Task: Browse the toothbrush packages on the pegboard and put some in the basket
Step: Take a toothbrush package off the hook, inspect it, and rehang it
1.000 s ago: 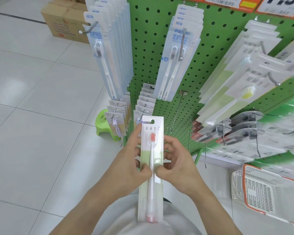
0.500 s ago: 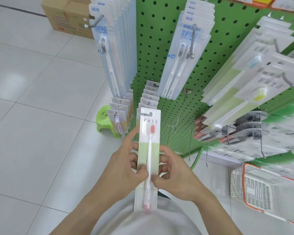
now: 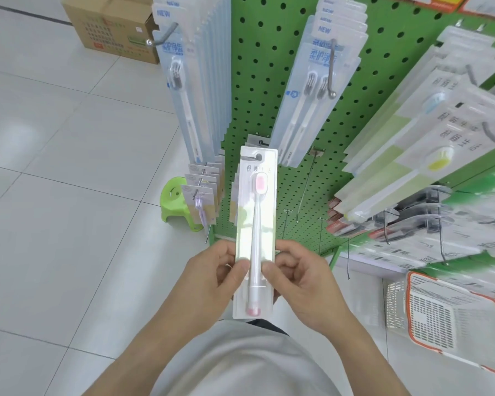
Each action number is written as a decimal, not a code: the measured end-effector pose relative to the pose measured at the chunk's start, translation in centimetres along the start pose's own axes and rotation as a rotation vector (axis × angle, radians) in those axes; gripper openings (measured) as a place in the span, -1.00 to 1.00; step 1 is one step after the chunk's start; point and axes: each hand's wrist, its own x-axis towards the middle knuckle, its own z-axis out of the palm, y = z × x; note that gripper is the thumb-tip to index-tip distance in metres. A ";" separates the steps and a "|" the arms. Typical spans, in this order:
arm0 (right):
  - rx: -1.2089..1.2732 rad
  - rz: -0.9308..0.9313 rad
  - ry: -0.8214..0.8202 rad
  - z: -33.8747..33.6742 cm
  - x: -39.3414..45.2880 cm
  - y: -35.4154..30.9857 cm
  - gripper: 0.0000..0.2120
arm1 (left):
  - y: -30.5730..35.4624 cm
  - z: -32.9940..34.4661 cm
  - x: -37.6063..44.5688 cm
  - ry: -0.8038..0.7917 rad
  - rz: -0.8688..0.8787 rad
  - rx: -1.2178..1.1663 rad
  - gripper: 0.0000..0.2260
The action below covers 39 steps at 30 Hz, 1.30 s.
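Observation:
A long white-and-green toothbrush package [image 3: 256,215] with a pink-headed brush stands upright in front of me. My left hand [image 3: 212,274] pinches its left edge, thumb on the front. On the other edge my right hand [image 3: 300,277] pinches it the same way. Behind it rises the green pegboard [image 3: 257,81], hung with rows of toothbrush packages: pale blue ones [image 3: 195,81] at the left, twin packs [image 3: 317,90] in the middle, white-and-green ones [image 3: 417,144] at the right. The white basket with an orange rim [image 3: 452,318] stands on the floor at the lower right.
A small green plastic stool [image 3: 177,204] stands on the tiled floor by the pegboard's left foot. A cardboard box [image 3: 112,27] lies at the top left. Bare metal hooks [image 3: 306,184] stick out of the pegboard's lower middle. Dark flat packs [image 3: 406,218] hang low on the right.
Both hands have raised the package and slid lower along it, so more of it stands above my fingers. The view has drawn closer to the pegboard.

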 end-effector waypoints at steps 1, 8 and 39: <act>0.015 -0.010 0.017 0.1 0.0 -0.1 -0.72 | 0.1 -0.2 0.0 -0.024 -0.001 -0.014 -0.91; 0.020 -0.047 0.010 0.2 0.0 -0.3 -0.69 | 0.3 -0.8 0.1 -0.069 -0.061 -0.089 -0.85; -0.038 -0.055 -0.211 -0.5 -0.7 -0.6 -0.18 | -0.4 -0.9 -0.9 -0.096 -0.036 -0.260 -0.45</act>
